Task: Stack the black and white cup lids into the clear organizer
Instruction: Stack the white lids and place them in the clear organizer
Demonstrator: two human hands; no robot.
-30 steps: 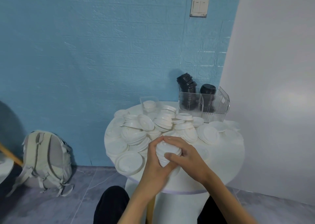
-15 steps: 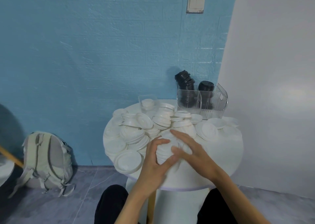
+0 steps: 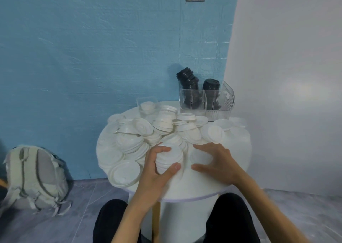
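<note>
Since half a second ago, right hand (image 3: 214, 161) is pulling off the gathered lids and is now reaching over a single white lid (image 3: 200, 156) lying flat on the bench (image 3: 235, 168), fingers and thumb curved wide around its rim; cannot tell whether they are touching it. Left hand (image 3: 157, 170) is gripping a short stack of white lids (image 3: 170, 159), fingers curled over the far side, thumb pressing the near edge at 6 o'clock of the stack.

Stack is showing as nested round discs, matte white, ribbed rims layered one over another, top lid domed slightly. Stack is sitting near bench centre, toward the near edge.

Loose white lids (image 3: 159, 126) are lying heaped across the far and left half of the round white bench, from 9 to 1 o'clock, some tilted, some nested in small piles.

Clear organizer (image 3: 207, 101) is standing at 1 o'clock on the bench, ribbed transparent walls, divided compartments. Black lids (image 3: 188, 80) are rising out of it in a leaning column on the left; a second black column (image 3: 211, 84) is standing upright beside it.

Grey backpack (image 3: 35, 176) is resting on the floor at 9 o'clock.
</note>
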